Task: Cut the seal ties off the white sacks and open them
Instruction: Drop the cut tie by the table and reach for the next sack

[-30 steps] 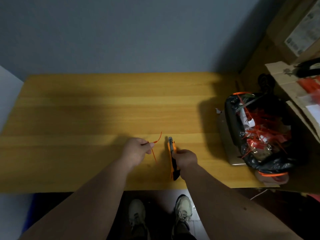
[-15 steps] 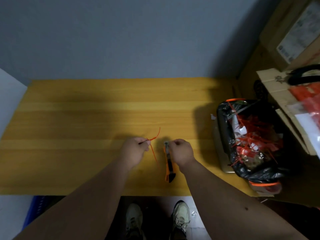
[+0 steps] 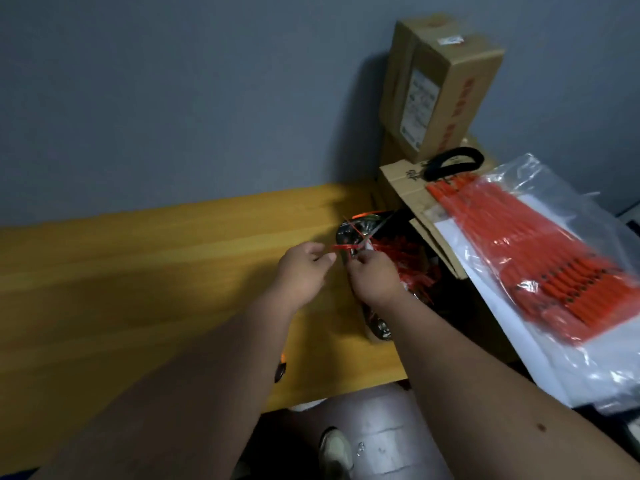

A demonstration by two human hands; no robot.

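My left hand (image 3: 304,275) pinches a cut red seal tie (image 3: 343,247) at the rim of a black bag (image 3: 379,329) that holds several cut red ties (image 3: 412,271). My right hand (image 3: 375,278) meets it over the bag, and its fingertips pinch the other end of the same tie. The orange utility knife (image 3: 280,370) lies on the wooden table (image 3: 138,271), mostly hidden under my left forearm. No tied sack shows in this view.
A clear plastic pack of new orange ties (image 3: 536,254) lies on white sheets at the right, over an open cardboard box flap (image 3: 412,188). A taller cardboard box (image 3: 440,95) stands against the grey wall. My shoe (image 3: 334,448) shows below the table's edge.
My right hand let go of the knife, which stays on the table. Both hands carried the red tie right to the black bag, and my view swung right.
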